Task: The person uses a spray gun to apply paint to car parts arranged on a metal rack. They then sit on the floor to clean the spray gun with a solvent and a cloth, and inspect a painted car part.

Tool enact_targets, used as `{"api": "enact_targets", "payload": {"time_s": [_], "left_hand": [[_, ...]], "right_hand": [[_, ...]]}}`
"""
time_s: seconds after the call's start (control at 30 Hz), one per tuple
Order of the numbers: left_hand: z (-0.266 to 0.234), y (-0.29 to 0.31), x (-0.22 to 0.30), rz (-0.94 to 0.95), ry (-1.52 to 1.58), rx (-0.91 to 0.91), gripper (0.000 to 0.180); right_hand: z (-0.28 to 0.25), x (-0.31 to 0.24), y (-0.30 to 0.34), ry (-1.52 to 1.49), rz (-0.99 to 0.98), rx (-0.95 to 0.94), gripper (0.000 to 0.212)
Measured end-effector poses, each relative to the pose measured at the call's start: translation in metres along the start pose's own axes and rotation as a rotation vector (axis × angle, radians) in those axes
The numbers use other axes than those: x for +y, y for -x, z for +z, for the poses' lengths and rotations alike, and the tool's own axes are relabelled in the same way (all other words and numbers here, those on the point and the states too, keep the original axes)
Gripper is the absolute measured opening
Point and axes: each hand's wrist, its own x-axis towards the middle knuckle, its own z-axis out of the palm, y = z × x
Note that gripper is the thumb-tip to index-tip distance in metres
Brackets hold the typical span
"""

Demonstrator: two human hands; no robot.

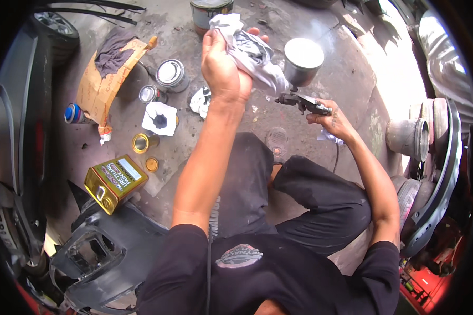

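In my left hand is a crumpled white rag with grey smudges, draped over the palm and hanging toward a spray gun. My right hand grips that spray gun by its handle, nozzle pointing left. On top of the gun sits a metal paint cup with a pale round top. The rag's lower end hangs close to the cup and nozzle; whether they touch I cannot tell. Pale mist shows just beyond the cup. Below my right hand a dark hose trails down, beside a bit of white cloth.
Paint cans and a small open gold can stand on the concrete floor at left. Nearer lies a rectangular gold tin. Cardboard bears a grey cloth. A car edges the left; a metal pot is at right.
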Motion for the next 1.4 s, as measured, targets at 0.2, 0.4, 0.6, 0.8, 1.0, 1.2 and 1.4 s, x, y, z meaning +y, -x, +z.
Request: {"api": "enact_targets", "payload": {"time_s": [0.2, 0.4, 0.6, 0.8, 1.0, 1.2, 1.4], "left_hand": [[0.041, 0.003, -0.005, 0.161, -0.093, -0.188, 0.038], [-0.021, 0.036, -0.038, 0.515, -1.5, -0.453, 0.07], [-0.029, 0.034, -0.041, 0.348, -1.657, -0.368, 0.074], [0.024, 0.039, -0.018, 0.647, -1.58, -0.356, 0.073], [0.004, 0.044, -0.033, 0.525, -1.636, -0.354, 0.075], [-0.031, 0.019, -0.05, 0.219, -1.757, -0.398, 0.077], [0.029, 0.035, -0.048, 0.614, -1.723, -0.426, 0.073]], "right_hand": [[0.026, 0.008, -0.013, -0.022, -0.013, -0.136, 0.054], [0.027, 0.011, -0.007, 0.002, -0.026, -0.075, 0.049], [0.049, -0.003, -0.006, 0.146, 0.001, -0.016, 0.047], [0.034, -0.006, -0.01, 0.097, -0.274, 0.114, 0.05], [0.036, 0.024, -0.009, 0.173, -0.307, 0.082, 0.049], [0.043, 0.017, -0.02, 0.206, 0.053, -0.045, 0.053], [0.031, 0.024, -0.02, 0.009, -0.262, 0.09, 0.051]]}}
